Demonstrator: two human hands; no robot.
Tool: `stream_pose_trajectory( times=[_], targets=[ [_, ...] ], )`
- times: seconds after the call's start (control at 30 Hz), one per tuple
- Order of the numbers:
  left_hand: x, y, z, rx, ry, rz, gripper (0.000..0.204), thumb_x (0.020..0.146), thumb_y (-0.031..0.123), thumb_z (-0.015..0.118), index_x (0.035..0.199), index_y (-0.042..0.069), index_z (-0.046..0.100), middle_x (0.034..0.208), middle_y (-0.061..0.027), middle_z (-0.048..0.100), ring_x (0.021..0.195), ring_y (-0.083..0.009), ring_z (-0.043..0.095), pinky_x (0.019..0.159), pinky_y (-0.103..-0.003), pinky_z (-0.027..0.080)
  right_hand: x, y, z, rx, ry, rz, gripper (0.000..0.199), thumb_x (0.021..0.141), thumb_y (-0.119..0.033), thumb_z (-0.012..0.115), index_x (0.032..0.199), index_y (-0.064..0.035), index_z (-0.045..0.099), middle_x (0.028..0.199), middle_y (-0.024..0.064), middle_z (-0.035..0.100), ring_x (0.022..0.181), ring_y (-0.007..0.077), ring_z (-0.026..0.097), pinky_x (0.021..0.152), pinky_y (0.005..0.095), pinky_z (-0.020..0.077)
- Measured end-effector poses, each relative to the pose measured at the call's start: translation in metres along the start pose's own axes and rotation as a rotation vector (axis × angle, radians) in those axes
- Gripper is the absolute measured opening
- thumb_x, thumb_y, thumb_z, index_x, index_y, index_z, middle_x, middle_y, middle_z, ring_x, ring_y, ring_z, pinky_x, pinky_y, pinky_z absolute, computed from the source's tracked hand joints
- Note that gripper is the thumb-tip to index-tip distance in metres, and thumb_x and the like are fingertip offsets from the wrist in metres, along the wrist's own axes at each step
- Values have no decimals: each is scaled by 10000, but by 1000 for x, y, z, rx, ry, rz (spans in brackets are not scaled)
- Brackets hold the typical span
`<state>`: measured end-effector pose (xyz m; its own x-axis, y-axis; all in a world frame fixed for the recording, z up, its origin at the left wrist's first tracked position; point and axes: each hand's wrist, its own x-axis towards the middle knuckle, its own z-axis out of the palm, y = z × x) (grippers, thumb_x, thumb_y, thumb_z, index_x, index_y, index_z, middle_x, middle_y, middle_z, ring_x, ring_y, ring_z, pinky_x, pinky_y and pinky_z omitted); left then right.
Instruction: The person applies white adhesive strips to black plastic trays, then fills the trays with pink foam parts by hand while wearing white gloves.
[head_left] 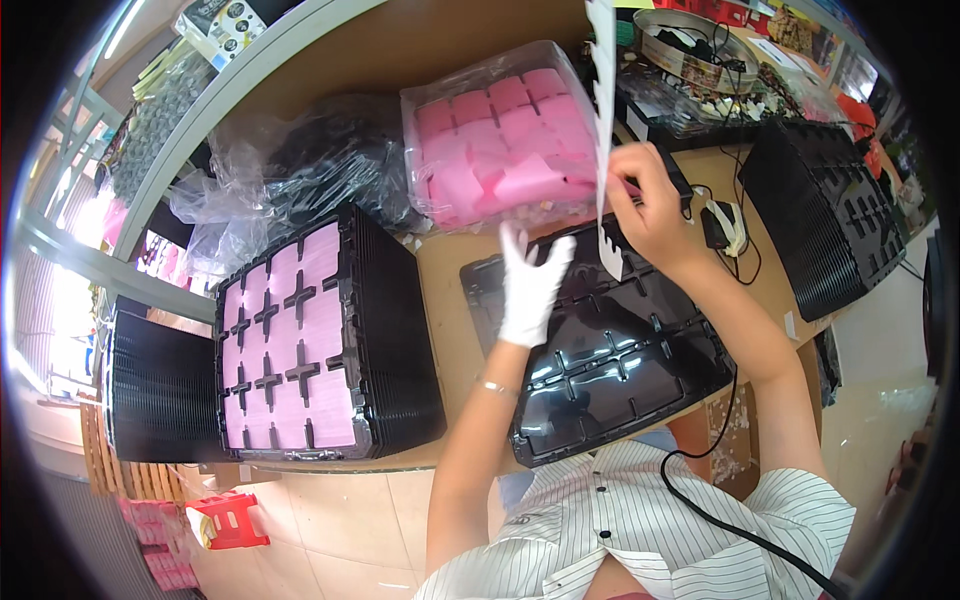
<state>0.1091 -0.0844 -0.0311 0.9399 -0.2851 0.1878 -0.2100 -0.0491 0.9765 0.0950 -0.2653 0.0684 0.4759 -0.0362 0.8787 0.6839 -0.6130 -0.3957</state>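
Note:
My left hand (532, 288), in a white glove, is open with its fingers apart. It hovers over the far left part of a glossy black plastic tray (590, 385) with cross-shaped ridges, near the front of a clear bag of pink sheets (505, 140). My right hand (650, 205) is bare, its fingers curled and pinched beside a white strip with a notched edge (606, 110). The strip runs from the top of the view down over the tray. A bit of pink shows between the right fingers; whether they grip it or the strip is hidden.
At left stands a tall stack of black trays (395, 340), pink sheet filling its top one. More black trays (165, 385) are beside it, and another stack (825, 215) at right. Crumpled clear plastic (330, 160) lies behind. A black cable (715, 515) crosses my shirt.

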Motion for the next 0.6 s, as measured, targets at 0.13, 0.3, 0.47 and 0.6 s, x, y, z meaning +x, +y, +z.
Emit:
stream_pose_trajectory(
  times=[0.13,0.3,0.47,0.6],
  targets=[
    [-19,-12,-21,-897,-45,-52,978,981,472,535,1526,122,-197,1626,-160,17,1497,-336,108,1203,-492,188,-42,-21,-34,98,-89,56,245,843,-52,712,1024,-30,548,957,106,616,891,289,571,806,342,467],
    [-47,29,-19,-924,-57,-292,438,978,352,612,1314,88,516,1264,-40,573,1197,-164,526,1062,-400,390,-79,-19,-50,-236,-108,48,301,798,-8,687,1075,-19,572,1053,109,616,983,332,598,864,368,497],
    [-89,33,-46,-520,100,-524,508,937,367,666,1279,10,547,1219,-81,583,1113,-172,561,969,-350,449,-118,-21,-87,-524,-356,-31,313,692,34,637,1001,-15,646,987,92,615,935,306,609,767,375,517],
    [-132,66,-54,-197,35,-621,641,928,379,661,1396,-3,447,1226,-111,571,1095,-165,568,880,-347,506,-146,-63,-113,-632,-422,-25,264,721,-30,622,981,4,655,989,103,598,905,293,590,743,379,500]
  ],
)
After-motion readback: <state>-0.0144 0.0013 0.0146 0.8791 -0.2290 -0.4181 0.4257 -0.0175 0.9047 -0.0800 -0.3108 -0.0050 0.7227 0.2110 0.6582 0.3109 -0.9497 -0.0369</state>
